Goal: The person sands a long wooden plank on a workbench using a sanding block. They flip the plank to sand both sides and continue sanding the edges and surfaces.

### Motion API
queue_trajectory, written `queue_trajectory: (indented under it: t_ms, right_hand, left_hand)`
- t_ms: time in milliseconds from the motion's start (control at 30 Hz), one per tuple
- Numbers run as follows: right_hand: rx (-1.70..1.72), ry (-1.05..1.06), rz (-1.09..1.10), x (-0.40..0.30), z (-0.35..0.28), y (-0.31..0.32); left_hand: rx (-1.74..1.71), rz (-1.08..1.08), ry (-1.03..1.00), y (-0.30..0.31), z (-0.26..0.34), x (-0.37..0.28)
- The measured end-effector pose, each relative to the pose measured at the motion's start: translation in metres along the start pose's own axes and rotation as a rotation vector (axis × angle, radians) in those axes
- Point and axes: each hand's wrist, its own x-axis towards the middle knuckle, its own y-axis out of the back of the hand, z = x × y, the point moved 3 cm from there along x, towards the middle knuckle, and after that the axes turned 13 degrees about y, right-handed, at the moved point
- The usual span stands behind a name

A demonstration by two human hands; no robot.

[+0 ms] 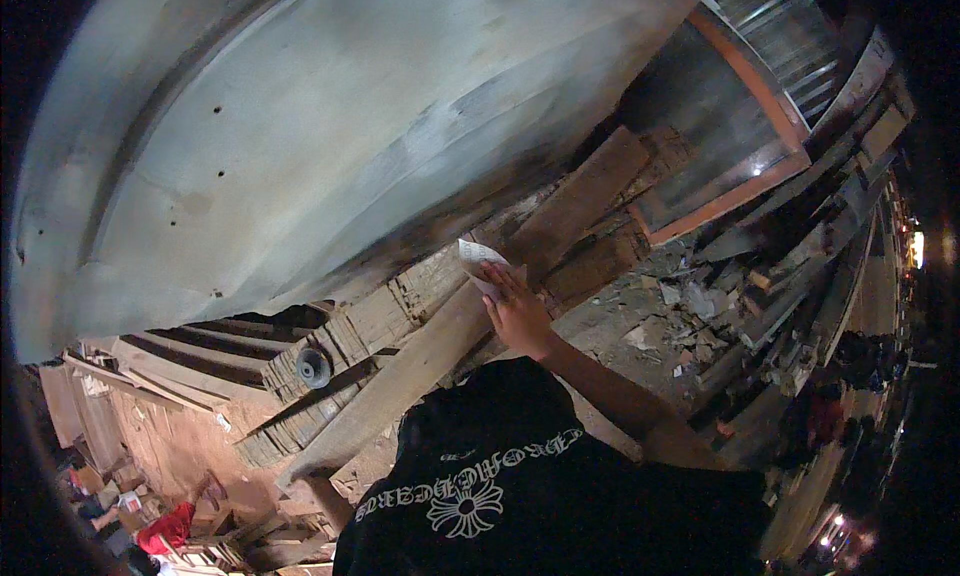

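My right hand lies palm down with its fingers over a whitish sheet, which looks like sandpaper with print on its back. Beneath the sheet runs a long wooden plank, slanting from lower left to upper right. My left hand is at the plank's near lower end, mostly dark and partly hidden, so its grip is unclear. Under the plank are stacked wooden beams. A grey round cone-shaped piece sits on them, to the left of the plank.
A large pale grey curved surface with small holes spans the upper left. An orange-framed dark panel leans at upper right. Boards and scrap wood lie along the right, with rubble nearby. A person in red is at lower left.
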Motion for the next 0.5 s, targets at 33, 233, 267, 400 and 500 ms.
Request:
queue_trajectory:
  t_ms: [33,233,267,400,500]
  right_hand:
    - [-0.068,-0.031,-0.006,0.002,0.016,0.001]
    - [-0.320,-0.596,0.060,0.062,0.229,0.114]
    - [-0.271,-0.833,-0.094,0.077,0.222,0.138]
    - [-0.435,-0.453,0.258,0.061,0.189,0.072]
    - [-0.279,-0.328,0.156,0.035,0.066,0.042]
  left_hand:
    - [-0.004,0.002,0.005,0.000,0.001,0.000]
    - [-0.019,-0.015,-0.008,-0.014,0.030,0.002]
    - [-0.023,-0.007,0.006,-0.012,0.024,-0.002]
    - [-0.030,0.016,0.040,-0.012,0.010,-0.004]
    - [-0.038,0.007,0.043,-0.019,0.017,0.003]
